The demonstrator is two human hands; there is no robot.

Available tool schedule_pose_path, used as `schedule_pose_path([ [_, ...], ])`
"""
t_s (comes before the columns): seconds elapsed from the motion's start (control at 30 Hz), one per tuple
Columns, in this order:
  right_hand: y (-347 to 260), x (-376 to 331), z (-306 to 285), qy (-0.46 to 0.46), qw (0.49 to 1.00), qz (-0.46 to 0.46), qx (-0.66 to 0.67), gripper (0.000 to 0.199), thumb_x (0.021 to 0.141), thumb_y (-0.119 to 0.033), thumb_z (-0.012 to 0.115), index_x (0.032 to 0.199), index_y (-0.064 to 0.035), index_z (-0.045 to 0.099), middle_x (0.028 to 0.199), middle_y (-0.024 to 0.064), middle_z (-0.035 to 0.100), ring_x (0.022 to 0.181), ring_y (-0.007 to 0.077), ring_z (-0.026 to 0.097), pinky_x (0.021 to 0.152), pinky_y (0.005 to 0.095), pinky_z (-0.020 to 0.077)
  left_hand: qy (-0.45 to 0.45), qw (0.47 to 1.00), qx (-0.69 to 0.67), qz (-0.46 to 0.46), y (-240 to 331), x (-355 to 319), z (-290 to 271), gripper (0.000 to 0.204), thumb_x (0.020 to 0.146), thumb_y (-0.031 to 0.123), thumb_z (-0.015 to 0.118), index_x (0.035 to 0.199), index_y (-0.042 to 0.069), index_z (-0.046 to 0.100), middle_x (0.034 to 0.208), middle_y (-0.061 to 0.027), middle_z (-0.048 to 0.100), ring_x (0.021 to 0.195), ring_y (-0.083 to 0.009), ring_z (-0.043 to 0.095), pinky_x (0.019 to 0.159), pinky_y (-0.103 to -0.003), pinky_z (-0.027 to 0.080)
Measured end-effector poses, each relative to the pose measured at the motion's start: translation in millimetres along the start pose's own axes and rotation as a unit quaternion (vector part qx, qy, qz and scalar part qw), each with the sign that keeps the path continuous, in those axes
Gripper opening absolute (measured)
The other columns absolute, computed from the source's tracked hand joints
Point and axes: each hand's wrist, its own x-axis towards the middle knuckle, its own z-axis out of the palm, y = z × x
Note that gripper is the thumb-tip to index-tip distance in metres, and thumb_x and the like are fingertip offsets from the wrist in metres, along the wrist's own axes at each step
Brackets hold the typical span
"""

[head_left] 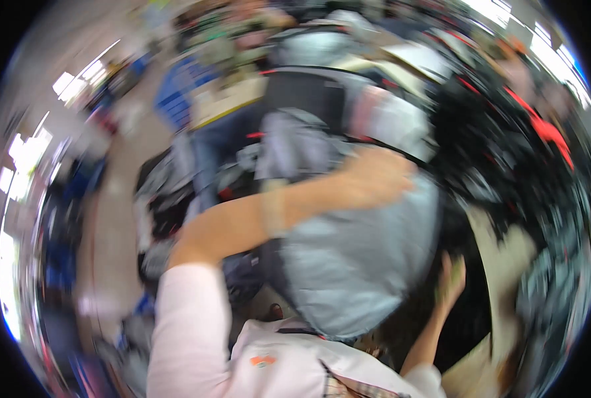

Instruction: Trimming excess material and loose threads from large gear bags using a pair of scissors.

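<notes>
A large light-grey and black bag [362,265], perhaps a backpack, lies in front of my body, its grey panel sagging toward me. My left arm reaches across it from the left, with a pale band on the wrist. My left hand [378,176] is closed at the bag's upper edge, by a dark trim; the fingertips are hidden. Lower down on the right, my right hand [451,282] is beside black material [471,312] at the bag's right side. Motion smears its fingers, so I cannot make out whether it grips anything.
Beyond the bag sit more grey and black bags [312,50]. A heap of black pieces with red trim [494,132] fills the right. A blue crate [183,89] stands far left beside a pale board [226,99]. Dark and grey fabric [163,205] is piled at left.
</notes>
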Motion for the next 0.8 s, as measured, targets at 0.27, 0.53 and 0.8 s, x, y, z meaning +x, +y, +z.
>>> schedule_pose_path([
  [0.27, 169.9, -112.5, -3.2, 0.032, 0.947, 0.143, 0.286, 0.054, 0.083, -0.036, 0.057, 0.124, -0.0027, 0.05, 0.132, 0.0113, 0.044, 0.12, 0.0266, 0.04, 0.1, 0.0426, 0.0291, 0.125, 0.99, 0.035, 0.049, 56.0, -10.4, 17.3, 0.012, 0.066, 0.016, 0.06, 0.071, 0.008, 0.067, 0.08, -0.0116, 0.067, 0.079, -0.0266, 0.065, 0.064, -0.038, 0.05],
  [0.53, -8.5, -91.9, 177.1, -0.212, 0.919, -0.042, 0.33, 0.036, 0.082, -0.03, 0.057, 0.105, -0.0021, 0.06, 0.112, 0.0129, 0.058, 0.103, 0.0267, 0.053, 0.088, 0.0386, 0.0413, 0.377, 0.911, -0.058, -0.156, 10.7, -278.4, -113.4, 0.016, 0.074, 0.018, 0.061, 0.071, 0.004, 0.067, 0.075, -0.0152, 0.064, 0.077, -0.0311, 0.064, 0.065, -0.04, 0.049],
  [0.8, -416.6, -415.7, 436.8, -0.518, 0.695, -0.378, 0.325, 0.033, 0.083, -0.031, 0.058, 0.099, -0.0021, 0.059, 0.105, 0.0125, 0.059, 0.094, 0.0251, 0.057, 0.079, 0.0367, 0.0458, 0.713, 0.664, -0.181, -0.136, 40.1, -609.2, -203.3, 0.019, 0.074, 0.006, 0.055, 0.089, -0.005, 0.057, 0.078, -0.0197, 0.055, 0.079, -0.0353, 0.057, 0.07, -0.038, 0.045],
])
